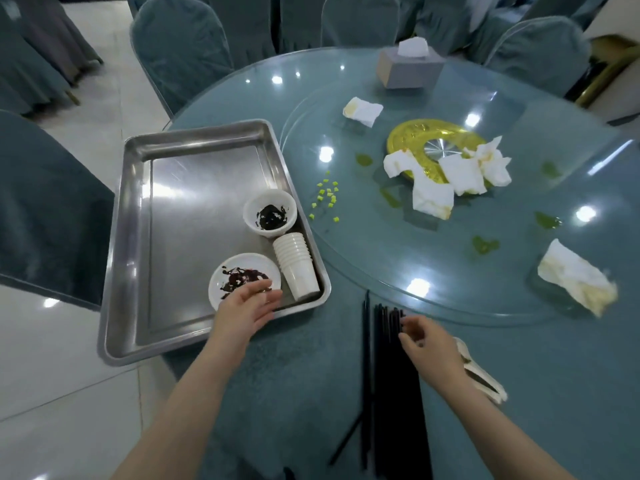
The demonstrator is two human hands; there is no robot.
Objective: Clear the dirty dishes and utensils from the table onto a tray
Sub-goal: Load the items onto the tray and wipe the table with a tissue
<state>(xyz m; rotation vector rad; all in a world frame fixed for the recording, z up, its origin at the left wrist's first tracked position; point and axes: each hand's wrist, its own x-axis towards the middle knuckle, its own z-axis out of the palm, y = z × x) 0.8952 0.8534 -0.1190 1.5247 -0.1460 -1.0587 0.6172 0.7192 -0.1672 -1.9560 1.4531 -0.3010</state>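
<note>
We're at the near edge of the worktop (311, 375) w/ the tray (194, 188) hanging over its left edge. Step in hand, as we judge it: gather the black chopsticks (388, 375) & move them to the tray.

To do it well, we square the bundle first, tips aligned, then pinch it near the middle so no stick slides out; one stray stick angles off at the bottom & needs pulling in. We lay them flat along the tray's bare left side, clear of the dishes.

Right hand (429, 344): fingers curled at the top of the chopsticks, touching them; firm grip or not, can't tell. Left hand (247, 308): fingers relaxed & spread, over the tray's near-right corner by the sauce-smeared plate (228, 275).

The chopsticks are long, thin, glossy black, approx. parallel, running toward the near edge. Already on the tray: sauce bowl (270, 211) & stacked white cups (296, 266) lying on their side.
</note>
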